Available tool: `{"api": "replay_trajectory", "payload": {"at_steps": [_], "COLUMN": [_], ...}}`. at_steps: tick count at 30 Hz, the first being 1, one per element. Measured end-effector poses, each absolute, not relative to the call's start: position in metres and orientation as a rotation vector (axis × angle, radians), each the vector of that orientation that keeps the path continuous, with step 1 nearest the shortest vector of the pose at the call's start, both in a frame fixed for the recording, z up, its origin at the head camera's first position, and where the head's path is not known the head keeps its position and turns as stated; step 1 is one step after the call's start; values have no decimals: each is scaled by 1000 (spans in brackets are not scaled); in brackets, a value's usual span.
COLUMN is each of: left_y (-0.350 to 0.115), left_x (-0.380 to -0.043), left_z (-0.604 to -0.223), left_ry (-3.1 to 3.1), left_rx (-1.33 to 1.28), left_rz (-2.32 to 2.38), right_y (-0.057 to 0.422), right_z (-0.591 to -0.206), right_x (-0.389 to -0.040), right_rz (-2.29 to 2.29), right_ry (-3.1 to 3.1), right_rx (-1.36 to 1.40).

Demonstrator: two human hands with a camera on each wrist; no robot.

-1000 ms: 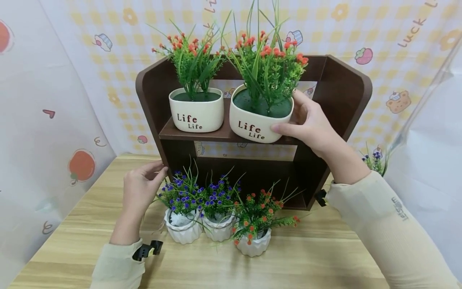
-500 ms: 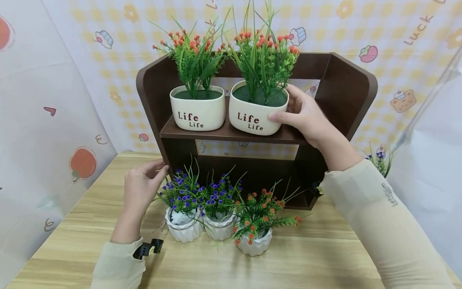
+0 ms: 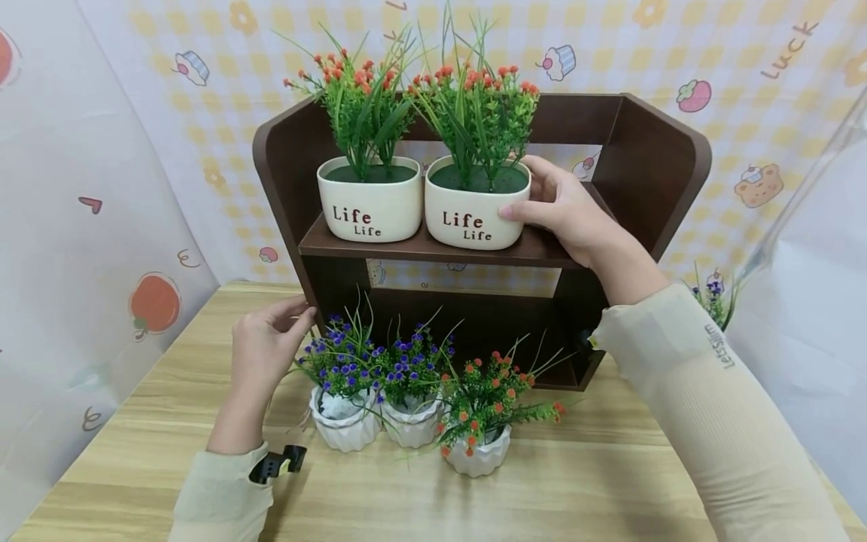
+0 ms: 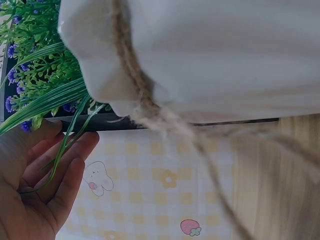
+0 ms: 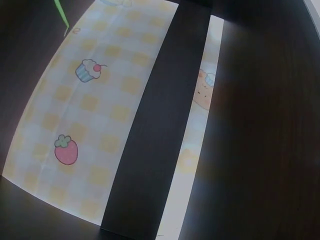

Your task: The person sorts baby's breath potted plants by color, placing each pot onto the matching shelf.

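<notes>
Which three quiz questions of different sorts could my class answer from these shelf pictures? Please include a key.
1. True or false: the right hand grips a cream "Life" pot.
2. How many fluted white pots stand in front of the brown shelf? A) two; B) three; C) five.
3. Fill the gap: the left hand touches the shelf's ____ side, as the person sees it.
Key: 1. true; 2. B; 3. left.
</notes>
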State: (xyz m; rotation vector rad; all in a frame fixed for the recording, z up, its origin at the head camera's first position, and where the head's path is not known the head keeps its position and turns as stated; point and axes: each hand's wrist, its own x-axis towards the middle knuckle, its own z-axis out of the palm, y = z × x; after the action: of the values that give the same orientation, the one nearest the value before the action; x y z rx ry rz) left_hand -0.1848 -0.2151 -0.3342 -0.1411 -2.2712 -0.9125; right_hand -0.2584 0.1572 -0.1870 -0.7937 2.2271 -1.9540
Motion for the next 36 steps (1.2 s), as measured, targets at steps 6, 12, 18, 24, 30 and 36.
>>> {"api": "replay_trajectory", "payload": {"at_steps": [6,12,18,24,30,36], "left_y": [-215,-216,-216,-215,-214,-215], "left_x": [-184,-185,-184,-183,-183,-183], "left_z": [-332,-333,-333,-332,-334,-333], "left_ry": [-2280,-2295,-2301,-2304,-2303,-2301], "left_rx": [-142,-134,-131,-130,-127,-124], "left_rz": [-901,-902,-893,-896,-899,-899], "right_y": [158,157,158,160,168,182], "right_z": [-186,-187,-191,-190,-194,-207], "right_x": [-260,-257,-257,-254,-240,-209], "right_rz": [-1941,-1932,-1944,-1848,-1571,-1417], "right_ry": [2196,2272,2308,2470,2850,3033], "right_rx": [-800,-750,-768,-748,-857,-1103]}}
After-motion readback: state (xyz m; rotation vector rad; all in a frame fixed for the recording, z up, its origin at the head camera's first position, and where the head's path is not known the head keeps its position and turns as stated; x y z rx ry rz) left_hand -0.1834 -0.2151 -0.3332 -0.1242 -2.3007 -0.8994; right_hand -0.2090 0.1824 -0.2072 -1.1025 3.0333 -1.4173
